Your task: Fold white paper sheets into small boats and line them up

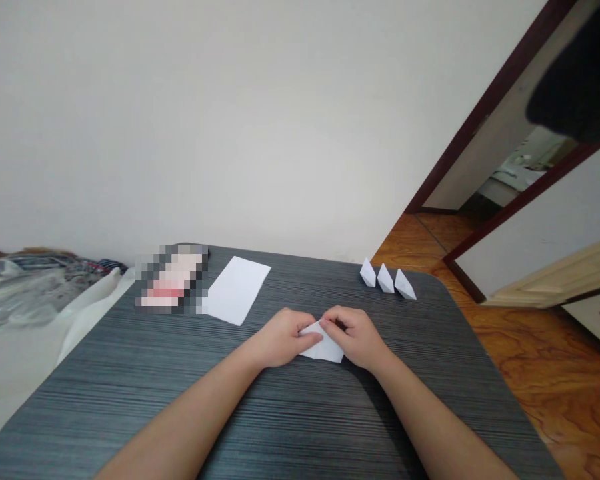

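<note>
Between my two hands is a folded piece of white paper (325, 348), with a slanted upper edge and a ragged lower one. My left hand (283, 339) grips its left side, the thumb lying across the front face. At the upper right edge, my right hand (356, 337) pinches the paper between thumb and fingers. The fingers behind the sheet are partly hidden. Both hands are just above or on the dark table, near its middle; I cannot tell whether the paper touches the surface.
A white paper sheet (239, 290) lies flat at the back left, beside a pixelated, blurred item (173, 280). Three small folded paper shapes (386, 279) stand in a row at the back right of the dark wood-grain table (130, 393). A wall (260, 133) rises behind.
</note>
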{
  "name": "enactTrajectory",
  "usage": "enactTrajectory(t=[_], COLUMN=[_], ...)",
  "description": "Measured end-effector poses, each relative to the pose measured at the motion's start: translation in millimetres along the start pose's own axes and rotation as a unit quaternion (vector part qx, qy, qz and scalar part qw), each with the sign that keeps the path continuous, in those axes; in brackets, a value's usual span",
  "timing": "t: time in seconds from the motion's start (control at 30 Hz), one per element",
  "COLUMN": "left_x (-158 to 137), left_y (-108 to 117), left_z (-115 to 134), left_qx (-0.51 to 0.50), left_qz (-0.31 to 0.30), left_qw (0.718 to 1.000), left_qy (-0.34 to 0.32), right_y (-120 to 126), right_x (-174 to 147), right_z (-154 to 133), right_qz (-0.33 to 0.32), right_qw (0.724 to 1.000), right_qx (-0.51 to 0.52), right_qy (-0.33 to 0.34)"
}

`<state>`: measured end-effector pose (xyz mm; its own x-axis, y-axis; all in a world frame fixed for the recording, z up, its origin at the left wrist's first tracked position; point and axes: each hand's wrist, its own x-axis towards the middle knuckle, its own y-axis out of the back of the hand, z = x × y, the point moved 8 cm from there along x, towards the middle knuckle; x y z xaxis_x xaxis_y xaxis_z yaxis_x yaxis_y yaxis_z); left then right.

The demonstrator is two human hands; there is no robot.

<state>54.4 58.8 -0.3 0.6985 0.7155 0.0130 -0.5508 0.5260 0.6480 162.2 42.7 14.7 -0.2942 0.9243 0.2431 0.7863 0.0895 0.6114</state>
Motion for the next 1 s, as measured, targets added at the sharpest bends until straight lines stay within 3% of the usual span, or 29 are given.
enactTrajectory(t=[0.27,0.47,0.67,0.8,1.0], left_x=[0,0,0,0,-1], left_y=[0,7,9,4,7], left_z=[-4,-11,-11,-13,-15], left_qx=[-0.05,-0.114,-0.166,-0.233,-0.209], left_qz=[0.007,0.046,0.058,0.039,0.047], left_qw=[0.998,0.991,0.982,0.968,0.973], left_qy=[0.022,0.057,0.07,0.085,0.088], right_y=[0,-11,-13,-10,-12], right_x=[0,-5,-9,-10,-10], right_z=[11,23,34,41,43], right_qz=[0.008,-0.056,-0.062,-0.045,-0.043], right_qw=[0.999,0.989,0.974,0.967,0.961], right_qx=[0.021,0.082,0.135,0.168,0.2], right_qy=[-0.046,-0.112,-0.171,-0.186,-0.186])
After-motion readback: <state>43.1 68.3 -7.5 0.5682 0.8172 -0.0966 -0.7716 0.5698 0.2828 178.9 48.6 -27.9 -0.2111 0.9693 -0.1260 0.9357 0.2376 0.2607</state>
